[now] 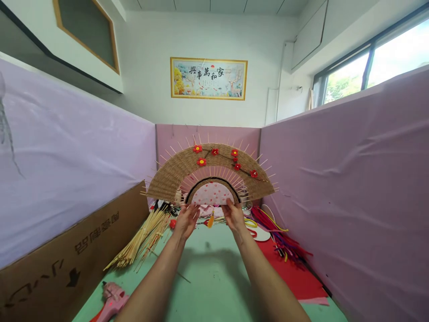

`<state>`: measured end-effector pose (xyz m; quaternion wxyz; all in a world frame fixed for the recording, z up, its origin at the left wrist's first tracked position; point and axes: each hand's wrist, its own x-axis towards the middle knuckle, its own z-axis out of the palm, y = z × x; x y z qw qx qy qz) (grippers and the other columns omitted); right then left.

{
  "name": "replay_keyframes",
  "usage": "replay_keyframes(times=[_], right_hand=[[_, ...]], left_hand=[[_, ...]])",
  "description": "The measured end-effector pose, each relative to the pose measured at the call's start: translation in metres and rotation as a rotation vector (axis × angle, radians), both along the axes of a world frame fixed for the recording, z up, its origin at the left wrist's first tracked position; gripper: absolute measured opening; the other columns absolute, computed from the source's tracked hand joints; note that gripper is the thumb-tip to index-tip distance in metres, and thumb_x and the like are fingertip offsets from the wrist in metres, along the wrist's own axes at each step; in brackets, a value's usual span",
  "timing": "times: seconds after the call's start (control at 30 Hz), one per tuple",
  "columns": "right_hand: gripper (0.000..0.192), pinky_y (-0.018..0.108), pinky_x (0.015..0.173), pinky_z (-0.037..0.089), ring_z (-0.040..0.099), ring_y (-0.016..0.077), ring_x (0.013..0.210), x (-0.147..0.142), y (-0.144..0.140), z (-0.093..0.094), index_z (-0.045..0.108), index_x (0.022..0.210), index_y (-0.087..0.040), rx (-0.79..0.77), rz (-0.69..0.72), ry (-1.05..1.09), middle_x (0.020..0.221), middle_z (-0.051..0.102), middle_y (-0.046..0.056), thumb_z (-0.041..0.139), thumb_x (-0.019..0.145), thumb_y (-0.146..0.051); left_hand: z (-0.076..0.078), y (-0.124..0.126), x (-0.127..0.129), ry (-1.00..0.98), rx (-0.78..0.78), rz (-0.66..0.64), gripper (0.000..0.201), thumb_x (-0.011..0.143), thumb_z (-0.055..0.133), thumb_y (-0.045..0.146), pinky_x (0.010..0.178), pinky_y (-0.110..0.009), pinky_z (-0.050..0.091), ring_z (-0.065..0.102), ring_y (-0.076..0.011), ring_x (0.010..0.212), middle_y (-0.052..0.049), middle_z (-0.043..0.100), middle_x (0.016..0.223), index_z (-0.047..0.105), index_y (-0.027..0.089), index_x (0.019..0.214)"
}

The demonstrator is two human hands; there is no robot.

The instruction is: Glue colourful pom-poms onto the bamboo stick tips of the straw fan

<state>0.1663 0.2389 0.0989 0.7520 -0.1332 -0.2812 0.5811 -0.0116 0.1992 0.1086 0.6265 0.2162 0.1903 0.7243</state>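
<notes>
The left hand [187, 218] and right hand [233, 215] are clamping a semicircular, tan woven fan [219, 161] with red flowers [201, 162], pinching it at seven and five o'clock respectively.

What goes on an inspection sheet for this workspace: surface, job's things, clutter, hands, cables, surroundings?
Surface: green tabletop, shadow below the arms.
Job's things: woven fan, raised, with red flowers on its band.
Clutter: thin sticks and pink glue gun on the left; red sheet and coloured strips on the right.
Hands: left hand and right hand both hold the fan's lower middle edge.
Cables: dark tangle beyond the sticks; cannot tell whether it is cable.
Surroundings: cardboard at left, framed picture ahead, window at right.
</notes>
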Motion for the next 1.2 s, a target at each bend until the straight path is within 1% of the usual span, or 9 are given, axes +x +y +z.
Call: replay_keyframes(times=[0.07,0.13,0.27,0.43,0.6,0.77,0.9,1.07,1.2], right_hand=[[0.036,0.029,0.084,0.058,0.07,0.0138,0.088,0.002,0.01,0.006,0.067,0.092,-0.029,0.021,-0.013,-0.023,0.087,0.074,-0.006,0.083,0.061,-0.02],[0.036,0.029,0.083,0.059,0.07,0.014,0.087,0.001,0.016,0.009,0.067,0.092,-0.028,0.044,-0.019,-0.05,0.087,0.074,-0.005,0.083,0.061,-0.022],[0.038,0.028,0.079,0.059,0.07,0.0129,0.083,-0.005,0.019,0.006,0.066,0.093,-0.028,0.069,-0.02,-0.072,0.084,0.073,-0.006,0.084,0.059,-0.025],[0.039,0.027,0.081,0.058,0.069,0.0116,0.083,-0.009,0.018,-0.005,0.067,0.092,-0.029,0.05,0.01,-0.024,0.086,0.073,-0.007,0.085,0.058,-0.024],[0.04,0.03,0.085,0.058,0.07,0.0133,0.087,-0.011,0.019,-0.019,0.068,0.094,-0.03,0.035,-0.008,-0.036,0.088,0.074,-0.006,0.085,0.059,-0.025],[0.032,0.029,0.086,0.058,0.07,0.0139,0.09,-0.009,0.016,-0.031,0.068,0.087,-0.029,0.003,0.007,-0.041,0.088,0.074,-0.005,0.084,0.06,-0.024],[0.034,0.028,0.086,0.058,0.07,0.0129,0.09,-0.008,0.012,-0.034,0.068,0.088,-0.03,-0.005,0.019,-0.021,0.088,0.074,-0.006,0.085,0.06,-0.023],[0.037,0.025,0.088,0.057,0.07,0.0102,0.089,-0.006,0.007,-0.032,0.067,0.089,-0.03,0.012,0.052,-0.023,0.088,0.074,-0.008,0.087,0.058,-0.024],[0.035,0.029,0.088,0.058,0.069,0.0095,0.081,0.002,0.0,-0.036,0.067,0.083,-0.028,-0.015,0.124,-0.031,0.083,0.073,-0.008,0.089,0.056,-0.023]], left_hand=[[0.007,0.005,-0.01,0.003,-0.004,0.03,0.016,0.078,0.072,0.005,0.089,-0.032,0.053,0.072,-0.0157,0.086,-0.002,0.073,0.083,0.062,0.018,0.079],[0.013,0.011,-0.015,0.006,-0.024,0.06,0.015,0.079,0.071,0.005,0.086,-0.03,0.055,0.072,-0.0147,0.082,-0.003,0.073,0.08,0.063,0.017,0.079],[0.018,0.025,-0.016,0.006,-0.054,0.105,0.015,0.081,0.067,0.001,0.08,-0.024,0.056,0.069,-0.0098,0.07,-0.002,0.073,0.076,0.064,0.015,0.078],[0.008,0.035,-0.012,0.001,-0.068,0.11,0.016,0.08,0.066,-0.002,0.078,-0.02,0.056,0.069,-0.0089,0.069,-0.001,0.072,0.072,0.064,0.014,0.078],[-0.005,0.037,-0.005,0.029,-0.081,0.035,0.015,0.078,0.069,0.0,0.075,-0.025,0.058,0.07,-0.0135,0.069,-0.005,0.072,0.075,0.065,0.013,0.083],[-0.016,0.033,0.002,0.031,-0.064,0.0,0.016,0.078,0.071,0.002,0.077,-0.027,0.058,0.07,-0.0137,0.07,-0.003,0.072,0.074,0.063,0.015,0.084],[-0.02,0.031,0.005,0.022,-0.031,0.0,0.018,0.078,0.071,0.002,0.085,-0.029,0.059,0.071,-0.0136,0.075,-0.003,0.073,0.079,0.063,0.015,0.088],[-0.02,0.031,0.004,0.016,-0.026,0.019,0.016,0.082,0.065,0.001,0.082,-0.026,0.059,0.07,-0.0114,0.071,-0.001,0.072,0.076,0.062,0.016,0.084],[-0.022,0.03,0.003,0.015,-0.047,0.026,0.016,0.083,0.063,-0.001,0.084,-0.028,0.06,0.069,-0.0112,0.071,-0.002,0.071,0.075,0.061,0.015,0.082]])
